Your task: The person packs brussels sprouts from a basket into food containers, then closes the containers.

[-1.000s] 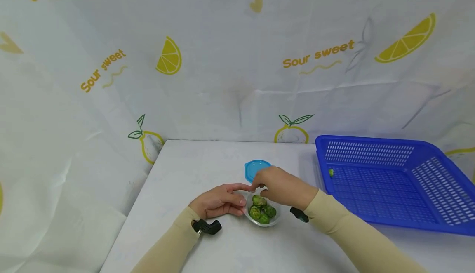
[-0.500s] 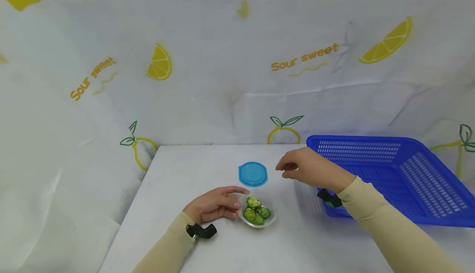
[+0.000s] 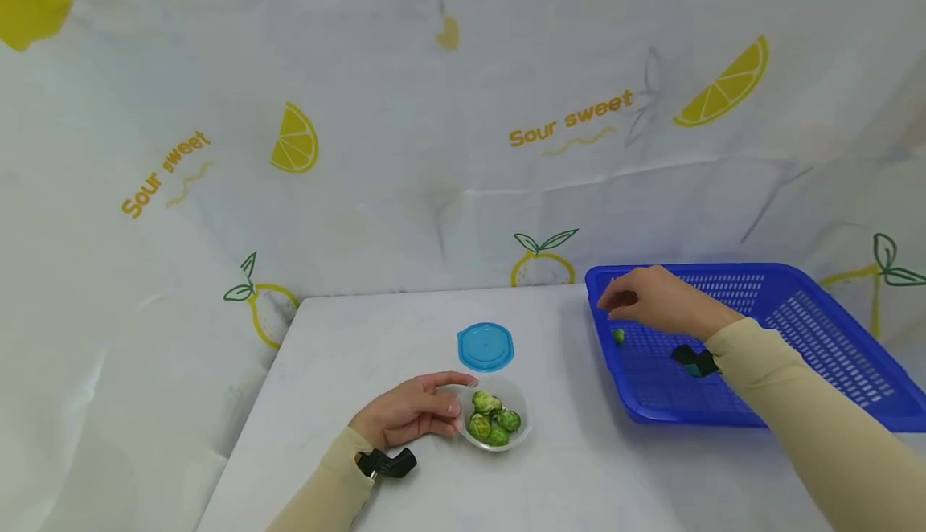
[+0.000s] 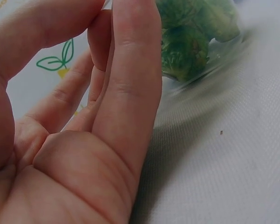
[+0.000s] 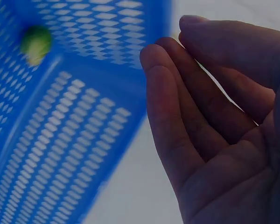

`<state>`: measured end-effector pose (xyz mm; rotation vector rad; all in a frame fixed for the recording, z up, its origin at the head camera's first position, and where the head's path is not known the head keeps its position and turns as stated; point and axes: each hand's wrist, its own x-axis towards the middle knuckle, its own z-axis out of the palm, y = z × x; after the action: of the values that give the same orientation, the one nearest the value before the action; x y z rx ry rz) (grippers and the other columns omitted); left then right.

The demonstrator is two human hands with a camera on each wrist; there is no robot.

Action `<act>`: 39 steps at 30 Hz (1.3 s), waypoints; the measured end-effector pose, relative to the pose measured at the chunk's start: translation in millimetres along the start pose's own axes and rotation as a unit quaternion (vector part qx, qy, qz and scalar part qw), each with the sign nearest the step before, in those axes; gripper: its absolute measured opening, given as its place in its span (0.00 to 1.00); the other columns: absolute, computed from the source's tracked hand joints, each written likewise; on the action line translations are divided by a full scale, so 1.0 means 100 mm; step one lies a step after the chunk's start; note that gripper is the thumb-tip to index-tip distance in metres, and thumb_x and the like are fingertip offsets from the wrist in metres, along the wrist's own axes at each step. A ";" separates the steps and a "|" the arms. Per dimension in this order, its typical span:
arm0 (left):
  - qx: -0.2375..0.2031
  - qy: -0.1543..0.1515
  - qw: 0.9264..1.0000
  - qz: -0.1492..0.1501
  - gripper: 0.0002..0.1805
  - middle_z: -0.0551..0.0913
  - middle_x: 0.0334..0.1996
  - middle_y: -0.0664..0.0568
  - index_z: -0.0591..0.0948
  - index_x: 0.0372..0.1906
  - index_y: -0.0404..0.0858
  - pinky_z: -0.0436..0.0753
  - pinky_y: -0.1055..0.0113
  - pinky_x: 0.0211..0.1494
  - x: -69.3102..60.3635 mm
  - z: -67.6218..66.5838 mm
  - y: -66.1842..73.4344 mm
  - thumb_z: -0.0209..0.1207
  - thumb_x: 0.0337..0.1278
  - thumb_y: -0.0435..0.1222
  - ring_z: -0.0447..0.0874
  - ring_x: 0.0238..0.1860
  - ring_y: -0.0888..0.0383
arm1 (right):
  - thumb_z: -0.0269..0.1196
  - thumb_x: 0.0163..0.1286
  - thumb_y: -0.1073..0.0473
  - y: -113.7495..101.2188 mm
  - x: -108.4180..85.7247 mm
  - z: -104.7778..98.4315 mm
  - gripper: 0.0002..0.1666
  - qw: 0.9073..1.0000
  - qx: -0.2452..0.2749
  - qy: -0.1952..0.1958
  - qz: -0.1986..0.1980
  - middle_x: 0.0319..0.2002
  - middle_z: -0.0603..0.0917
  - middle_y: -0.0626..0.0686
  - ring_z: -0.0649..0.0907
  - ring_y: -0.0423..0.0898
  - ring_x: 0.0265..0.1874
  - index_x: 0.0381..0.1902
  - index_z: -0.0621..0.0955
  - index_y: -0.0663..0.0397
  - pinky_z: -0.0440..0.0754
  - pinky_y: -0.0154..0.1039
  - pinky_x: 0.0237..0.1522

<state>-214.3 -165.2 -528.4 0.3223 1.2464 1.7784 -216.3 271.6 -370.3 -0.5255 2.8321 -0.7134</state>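
Observation:
A small clear plastic bowl [image 3: 526, 415] stands on the table with several Brussels sprouts [image 3: 486, 402] in it. My left hand [image 3: 408, 409] holds the bowl by its left side, the index finger along the far rim and the thumb at the near rim. In the left wrist view its fingers partly hide the sprouts. Over the left part of a blue plastic basket [image 3: 680, 415] hovers my right hand [image 3: 661, 300], its fingers loosely bent and nothing seen between them. One Brussels sprout [image 3: 618, 336] lies in the basket below it, near the left wall.
Behind the bowl a blue lid [image 3: 485, 346] lies flat on the white table [image 3: 376, 339]. A white cloth with lemon prints [image 3: 405, 114] hangs at the back and left. The basket takes up the table's right side.
My right hand has left the bowl and moved right until it is over the basket. The left hand has stayed at the bowl. The head view has shifted slightly.

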 end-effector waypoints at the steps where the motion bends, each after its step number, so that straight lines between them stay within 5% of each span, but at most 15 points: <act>1: -0.001 -0.003 1.000 0.003 0.36 0.88 0.34 0.55 0.68 0.80 0.38 0.94 0.67 0.50 0.00 0.00 0.00 0.63 0.70 0.26 0.92 0.39 0.60 | 0.69 0.76 0.61 0.06 0.02 0.01 0.10 1.000 0.004 -0.002 0.003 0.50 0.92 0.50 0.90 0.48 0.50 0.53 0.90 0.50 0.92 0.51 0.53; 8: -0.006 -0.009 1.000 0.005 0.35 0.88 0.34 0.55 0.68 0.80 0.38 0.94 0.66 0.50 0.00 -0.01 0.00 0.62 0.71 0.25 0.93 0.39 0.60 | 0.71 0.74 0.60 0.31 0.11 0.01 0.01 1.000 0.015 0.004 0.023 0.45 0.92 0.50 0.89 0.46 0.46 0.41 0.89 0.49 0.91 0.51 0.51; 18: -0.004 -0.008 1.000 0.004 0.36 0.87 0.33 0.55 0.67 0.81 0.37 0.94 0.66 0.50 0.01 -0.01 0.01 0.62 0.70 0.25 0.93 0.39 0.59 | 0.74 0.67 0.65 0.57 0.23 0.16 0.15 0.998 0.009 -0.043 0.053 0.46 0.92 0.57 0.89 0.51 0.46 0.51 0.90 0.63 0.92 0.53 0.52; 39: -0.009 -0.008 1.000 0.005 0.38 0.87 0.33 0.54 0.68 0.80 0.37 0.94 0.66 0.50 0.02 -0.03 -0.01 0.65 0.68 0.26 0.93 0.39 0.59 | 0.79 0.58 0.64 0.57 0.38 0.32 0.16 0.996 -0.035 -0.075 0.040 0.40 0.92 0.52 0.89 0.49 0.42 0.45 0.91 0.61 0.92 0.53 0.49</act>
<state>-217.1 -165.1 -531.5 0.3319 1.2193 1.7906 -259.9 290.6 -428.8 -0.4522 2.7274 -0.5391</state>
